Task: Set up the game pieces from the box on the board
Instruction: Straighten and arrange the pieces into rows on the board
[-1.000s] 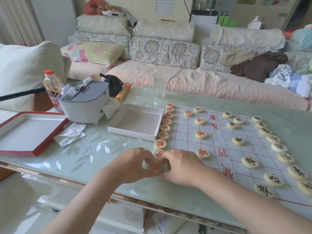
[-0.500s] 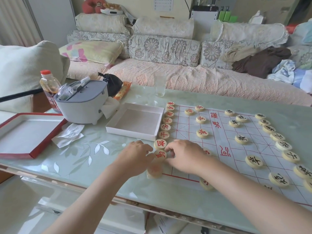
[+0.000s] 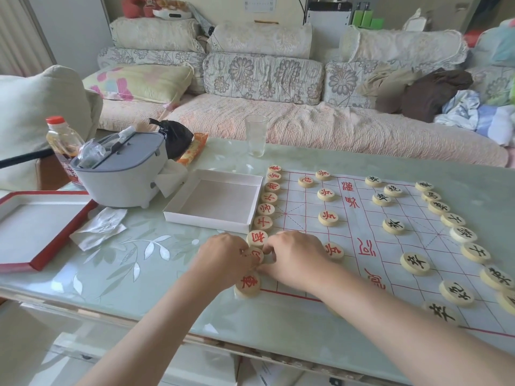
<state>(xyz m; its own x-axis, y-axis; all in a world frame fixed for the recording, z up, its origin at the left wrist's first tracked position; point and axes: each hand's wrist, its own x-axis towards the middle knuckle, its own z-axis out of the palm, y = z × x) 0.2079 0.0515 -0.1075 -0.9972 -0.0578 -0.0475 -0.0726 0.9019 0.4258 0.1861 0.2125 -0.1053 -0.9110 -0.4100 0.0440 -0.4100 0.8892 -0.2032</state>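
- Pale wood, round and flat, the game piece with a red character [image 3: 255,256] lies face up on the board. It sits second from the near end of the left-hand column, and its character is turned sideways to the viewer.
- Both hands meet over it. The left hand [image 3: 223,259] and the right hand [image 3: 292,257] have curled fingers and pinch its rim from opposite sides.
- Flat on the pale green glass tabletop [image 3: 139,260] lies the white game board with red grid lines [image 3: 306,227]. Its long axis runs left to right across the view.
- A column of red-lettered wooden discs [image 3: 263,222] runs along the board's left edge, from the far side toward the person. Black-lettered wooden discs [image 3: 462,234] line the right edge, and more of both colours stand in between.
- On the near-left corner of the board lies the corner disc with a red character [image 3: 248,284], just below the hands.
- Just left of the red column sits the shallow white cardboard box [image 3: 206,222], nearly touching it.
- Half a second earlier the corner disc was a blur under the left hand. Now it lies still with its character plain.
- A second ago both hands were lower, at that corner. They have since moved one place up the column.
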